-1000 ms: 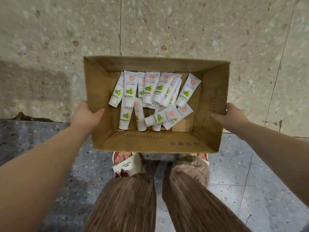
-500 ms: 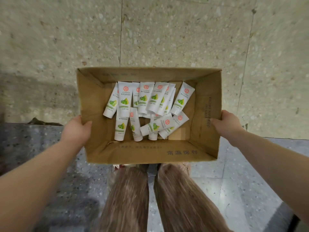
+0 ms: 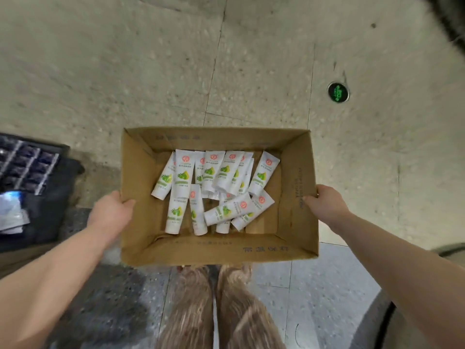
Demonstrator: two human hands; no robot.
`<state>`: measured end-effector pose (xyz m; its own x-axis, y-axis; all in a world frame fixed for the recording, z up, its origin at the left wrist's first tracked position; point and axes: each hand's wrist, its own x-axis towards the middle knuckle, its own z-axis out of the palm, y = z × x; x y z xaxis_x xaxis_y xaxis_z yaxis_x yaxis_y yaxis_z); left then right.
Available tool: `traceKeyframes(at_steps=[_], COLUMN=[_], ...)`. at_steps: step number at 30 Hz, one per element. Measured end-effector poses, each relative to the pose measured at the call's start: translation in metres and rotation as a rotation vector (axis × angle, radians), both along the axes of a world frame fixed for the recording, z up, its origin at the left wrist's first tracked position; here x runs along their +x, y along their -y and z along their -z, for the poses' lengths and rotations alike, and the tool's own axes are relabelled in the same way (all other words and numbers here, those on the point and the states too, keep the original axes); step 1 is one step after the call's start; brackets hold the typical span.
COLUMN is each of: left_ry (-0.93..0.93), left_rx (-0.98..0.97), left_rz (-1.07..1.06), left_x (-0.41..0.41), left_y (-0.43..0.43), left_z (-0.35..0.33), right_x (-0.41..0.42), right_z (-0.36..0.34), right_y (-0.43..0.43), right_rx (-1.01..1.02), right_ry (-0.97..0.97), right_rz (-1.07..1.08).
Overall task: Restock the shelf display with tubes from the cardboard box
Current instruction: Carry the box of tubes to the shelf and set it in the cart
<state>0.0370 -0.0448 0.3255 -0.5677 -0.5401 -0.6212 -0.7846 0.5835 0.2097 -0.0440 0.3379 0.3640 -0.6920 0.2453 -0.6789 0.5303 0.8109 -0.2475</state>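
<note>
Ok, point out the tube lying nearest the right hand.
The rightmost diagonal tube in the cardboard box, in the near group, its flat red-logo end pointing toward the right hand; the others lie farther from it.

Tubes [image 3: 214, 190] in cardboard box [image 3: 216, 253], left hand [image 3: 110, 212] and right hand [image 3: 324, 205] on opposite walls

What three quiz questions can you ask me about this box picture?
1. True or false: the left hand and the right hand each grip a side wall of the cardboard box.
2. Where are the white tubes? A: lined up on a shelf. B: lying loose inside the box. C: held between fingers.
3. Fill in: the round floor marker beyond the box glows ____.

Key: 1 true; 2 B; 3 green.
</note>
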Motion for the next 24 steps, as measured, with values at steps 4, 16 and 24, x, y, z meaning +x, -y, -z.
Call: traceKeyframes(at_steps=[4, 16, 24], left_ry=[-0.072, -0.357, -0.334], left_rx=[-0.027, -0.136, -0.364], left_rz=[0.007, -0.209, -0.474], left_x=[0.011, 0.080, 0.191], left_y=[0.021, 0.048, -0.006], left_z=[-0.078, -0.220, -0.267], right_x=[-0.004, -0.021, -0.016], right_z=[-0.080, -0.212, -0.268], right_y=[0.019, 0.068, 0.086], right_rx=[0.025, -0.072, -0.113], right_ry=[-0.092, -0.308, -0.413], right_rz=[-0.079, -0.394, -0.735])
